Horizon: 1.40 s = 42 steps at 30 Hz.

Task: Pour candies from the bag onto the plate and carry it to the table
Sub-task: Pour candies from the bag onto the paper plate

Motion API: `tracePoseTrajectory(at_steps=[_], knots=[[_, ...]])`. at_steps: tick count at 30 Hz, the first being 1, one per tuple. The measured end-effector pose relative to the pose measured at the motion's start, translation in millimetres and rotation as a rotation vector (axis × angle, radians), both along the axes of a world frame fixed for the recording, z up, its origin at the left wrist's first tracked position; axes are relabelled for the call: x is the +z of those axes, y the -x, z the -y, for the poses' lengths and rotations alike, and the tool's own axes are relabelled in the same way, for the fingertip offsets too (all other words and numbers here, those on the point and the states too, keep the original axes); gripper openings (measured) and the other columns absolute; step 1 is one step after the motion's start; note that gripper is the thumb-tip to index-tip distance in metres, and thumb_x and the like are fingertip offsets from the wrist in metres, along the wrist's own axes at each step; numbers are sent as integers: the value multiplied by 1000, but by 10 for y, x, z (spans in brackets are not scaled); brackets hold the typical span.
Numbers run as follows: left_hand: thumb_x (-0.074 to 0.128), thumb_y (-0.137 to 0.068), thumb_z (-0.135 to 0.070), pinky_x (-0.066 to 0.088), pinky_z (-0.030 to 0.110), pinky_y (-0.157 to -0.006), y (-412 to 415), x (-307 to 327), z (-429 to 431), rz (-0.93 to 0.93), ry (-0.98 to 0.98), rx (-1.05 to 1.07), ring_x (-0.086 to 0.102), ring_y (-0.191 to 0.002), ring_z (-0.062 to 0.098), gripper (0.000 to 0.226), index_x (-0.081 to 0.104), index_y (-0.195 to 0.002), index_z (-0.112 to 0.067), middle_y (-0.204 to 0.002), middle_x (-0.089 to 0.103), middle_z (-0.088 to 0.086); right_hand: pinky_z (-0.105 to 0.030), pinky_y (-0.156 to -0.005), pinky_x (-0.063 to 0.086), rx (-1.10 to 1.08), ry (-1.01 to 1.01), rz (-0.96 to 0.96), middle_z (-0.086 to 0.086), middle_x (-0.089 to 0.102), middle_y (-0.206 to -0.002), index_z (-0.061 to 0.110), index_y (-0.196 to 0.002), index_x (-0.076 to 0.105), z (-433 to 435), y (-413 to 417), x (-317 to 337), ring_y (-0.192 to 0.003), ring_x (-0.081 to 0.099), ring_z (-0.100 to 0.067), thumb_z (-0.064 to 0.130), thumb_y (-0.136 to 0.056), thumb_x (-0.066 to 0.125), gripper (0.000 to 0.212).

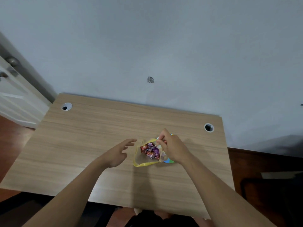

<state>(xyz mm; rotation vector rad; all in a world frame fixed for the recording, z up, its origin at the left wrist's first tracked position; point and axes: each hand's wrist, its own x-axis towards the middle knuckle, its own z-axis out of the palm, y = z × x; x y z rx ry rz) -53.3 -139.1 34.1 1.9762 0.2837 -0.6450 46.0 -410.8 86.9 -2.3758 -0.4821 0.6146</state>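
A clear plastic bag with a yellow rim [142, 163] lies open on the wooden desk [91, 136], right of centre. Red and purple wrapped candies [150, 150] show inside it. My right hand [172, 147] pinches the bag's far right edge between its fingers. A colourful plate [168, 161] lies under the bag and my right hand, so only blue and green bits of its rim show. My left hand [118, 153] hovers just left of the bag, fingers spread, holding nothing.
The desk stands against a pale wall and has two round cable holes, one at the back left [66, 106] and one at the back right [208, 127]. A white door [14, 95] is at the left. Dark floor lies to the right.
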Motion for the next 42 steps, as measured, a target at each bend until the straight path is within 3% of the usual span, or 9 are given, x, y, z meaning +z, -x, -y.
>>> tracePoseTrajectory(at_steps=[6,9,11,13,17,26,30,35,42], knots=[[85,-88,-22,29,24,-126,-236,-188,240,371,-130,-210,32,-155,3,81,49,-158,-39,-168,35,-11,-26,-76,53,8,-132,6,8,83,-94,28,-99,59,102,-160,133,-83,75,-7,38,-101,70,15],[75,-96,-19,46,15,-112,-324,-226,360,501,-160,-211,56,-140,0,18,83,-112,-25,-145,62,-22,-30,-82,55,-118,-226,-98,5,84,-91,23,-101,66,181,-190,156,-82,77,-9,36,-99,73,15],[64,-101,-20,62,32,-91,-349,-185,476,474,-155,-142,78,-103,9,22,80,-87,-24,-105,80,-17,-34,-81,57,-203,-309,-178,-1,84,-91,17,-104,70,253,-188,165,-80,78,-13,32,-100,73,16],[54,-108,-27,63,40,-88,-367,-132,568,425,-112,-98,79,-90,6,30,81,-96,-19,-93,83,-11,-33,-81,60,-306,-390,-253,-6,85,-100,14,-110,74,332,-178,178,-87,81,-18,35,-102,71,22],[41,-114,-38,51,21,-108,-345,65,707,366,45,7,67,-123,-6,39,74,-134,-29,-131,75,-23,-32,-86,60,-533,-534,-420,-5,84,-112,20,-118,82,531,-166,122,-103,80,-18,58,-106,55,49],[29,-116,-39,48,21,-106,-344,15,1050,161,257,101,68,-122,-3,47,71,-132,-26,-128,78,-15,-47,-110,54,-643,-507,-672,5,80,-129,35,-132,73,728,83,-299,-125,73,-18,95,-86,30,87],[27,-116,-38,43,7,-101,-334,-72,1235,126,209,98,62,-119,-19,41,61,-139,-31,-123,73,-35,-41,-116,50,-506,-373,-449,18,77,-124,44,-130,69,742,249,-539,-124,70,-7,88,-94,37,65],[30,-115,-41,56,16,-86,-344,-362,1437,13,290,198,75,-105,-2,45,63,-138,-21,-120,80,-2,-29,-104,48,-514,-301,-387,26,76,-120,48,-128,60,823,406,-723,-115,68,9,87,-92,44,55],[28,-114,-45,50,35,-116,-368,-596,1511,-59,188,250,72,-109,3,49,61,-143,-23,-123,76,-1,-31,-106,44,-465,-222,-445,21,69,-131,45,-148,52,936,404,-977,-121,63,-3,74,-101,42,56]])
